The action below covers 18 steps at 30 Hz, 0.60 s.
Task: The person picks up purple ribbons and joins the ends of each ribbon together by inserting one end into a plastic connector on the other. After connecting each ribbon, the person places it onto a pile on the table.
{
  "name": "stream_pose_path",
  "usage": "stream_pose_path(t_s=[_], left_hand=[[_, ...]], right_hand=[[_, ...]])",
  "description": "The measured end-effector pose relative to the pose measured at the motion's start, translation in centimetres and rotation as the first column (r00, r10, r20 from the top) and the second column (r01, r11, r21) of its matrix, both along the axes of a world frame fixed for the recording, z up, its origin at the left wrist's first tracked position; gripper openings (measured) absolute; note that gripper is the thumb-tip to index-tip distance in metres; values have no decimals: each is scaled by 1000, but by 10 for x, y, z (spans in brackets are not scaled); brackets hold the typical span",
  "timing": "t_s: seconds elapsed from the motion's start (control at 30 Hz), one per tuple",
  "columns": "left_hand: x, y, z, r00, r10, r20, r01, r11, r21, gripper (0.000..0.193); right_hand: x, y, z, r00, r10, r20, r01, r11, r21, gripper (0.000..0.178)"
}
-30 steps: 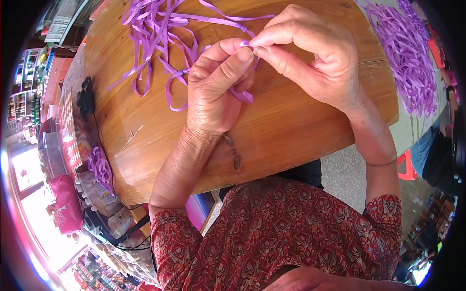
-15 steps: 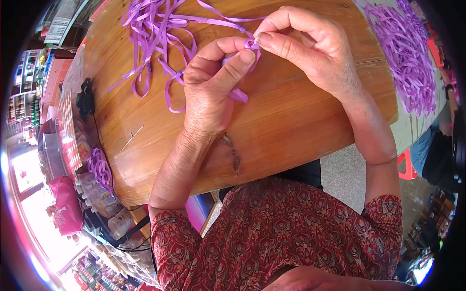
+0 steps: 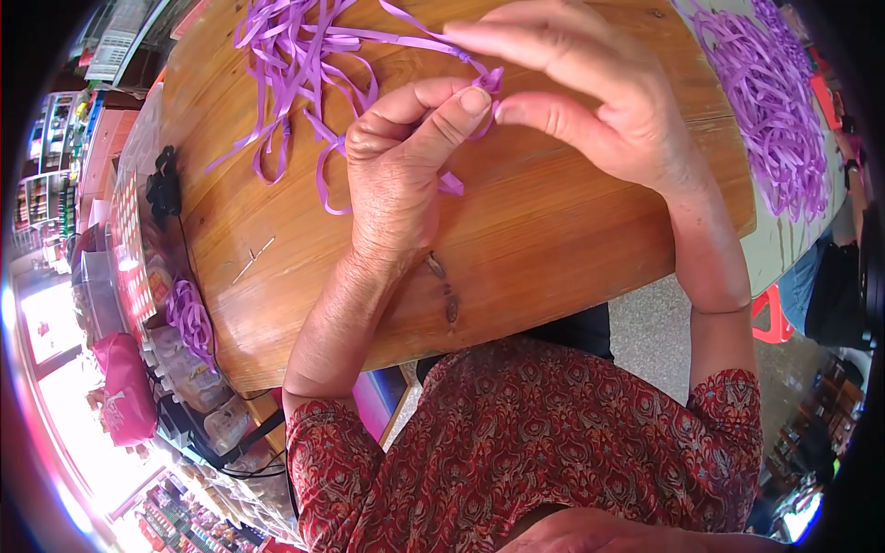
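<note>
Between the thumb and index finger of my left hand point(image 3: 401, 152), a purple ribbon point(image 3: 489, 81) is pinched, with a small loop or knot standing above the fingertips. Its lower end comes out beneath the palm. My right hand point(image 3: 599, 101) is just to the right, its thumb and fingers spread apart, with the thumb tip close beside the ribbon. From the pinched spot a length runs up and left to a loose heap of purple ribbons point(image 3: 300, 55) on the wooden table point(image 3: 553, 230). Several small knots show along those ribbons.
A big pile of purple ribbons point(image 3: 770, 120) lies on a pale surface at the right. On the table's left part is a thin metal tool point(image 3: 253, 259). Another purple bundle point(image 3: 190, 318) and a pink pouch point(image 3: 124, 390) are off its left edge. A red stool point(image 3: 772, 315) stands at right.
My right hand has let go of the ribbon and opened, its fingers spreading up and left. My left hand keeps its pinch, nearly in the same place.
</note>
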<state>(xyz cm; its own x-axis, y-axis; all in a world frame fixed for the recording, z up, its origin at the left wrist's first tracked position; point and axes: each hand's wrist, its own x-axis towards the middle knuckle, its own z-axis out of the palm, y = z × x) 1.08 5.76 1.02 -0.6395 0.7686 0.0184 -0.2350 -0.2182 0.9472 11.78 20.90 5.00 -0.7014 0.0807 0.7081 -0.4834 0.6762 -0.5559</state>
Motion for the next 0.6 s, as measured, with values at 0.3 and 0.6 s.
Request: stream_pose_path(t_s=[0.3,0.6], left_hand=[[2,1,7,985,8,-173,-31,991,-128,6],[-8,-1,9,981,35,-192,-57,992,-111,8]], right_hand=[[-38,31,-42,759,227,-611,100,886,453,13],[6,12,2,994,-101,47,89,974,206,20]])
